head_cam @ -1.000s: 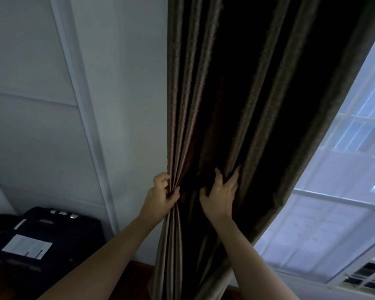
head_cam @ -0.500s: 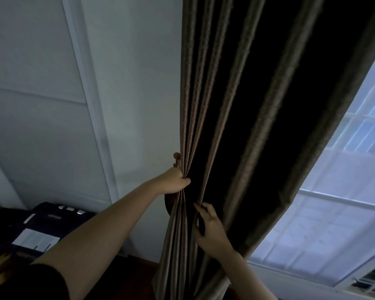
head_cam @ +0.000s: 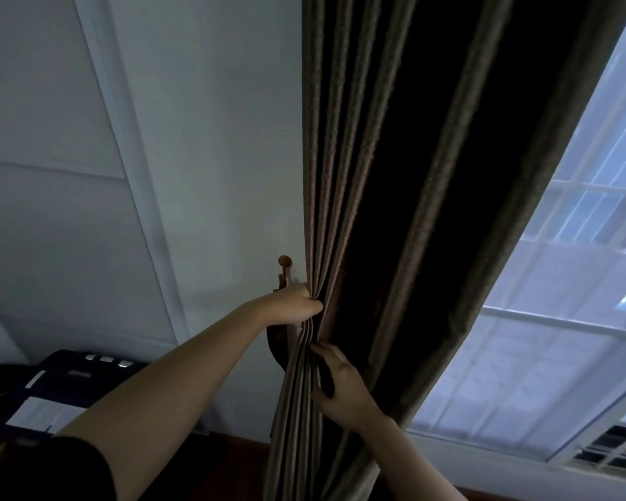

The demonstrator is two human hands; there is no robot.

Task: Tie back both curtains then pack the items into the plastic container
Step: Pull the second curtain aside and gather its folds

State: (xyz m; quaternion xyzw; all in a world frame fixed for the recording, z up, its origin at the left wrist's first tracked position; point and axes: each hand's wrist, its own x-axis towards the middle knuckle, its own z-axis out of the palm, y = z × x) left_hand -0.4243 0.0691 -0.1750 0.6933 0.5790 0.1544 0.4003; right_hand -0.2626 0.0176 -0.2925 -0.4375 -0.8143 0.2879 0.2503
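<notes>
A dark brown pleated curtain [head_cam: 394, 175] hangs down the middle of the view, gathered into a bunch at hand height. My left hand [head_cam: 293, 305] pinches the curtain's left edge folds just below a small wooden wall hook [head_cam: 284, 263]. A dark tie-back band [head_cam: 276, 343] hangs in a loop from the hook, under my left hand. My right hand [head_cam: 340, 386] is lower down, gripping the gathered folds from the right, with a dark strip of the band under its fingers. The plastic container is not in view.
A white panelled wall [head_cam: 141, 175] is on the left. A dark box-like object with a white label [head_cam: 62, 388] sits low left by the wall. A bright window with white bars [head_cam: 575, 320] is on the right, and its sill runs along the bottom right.
My left hand has moved up and left to the wall hook with the curtain edge. My right hand has dropped lower and closed on the gathered folds.
</notes>
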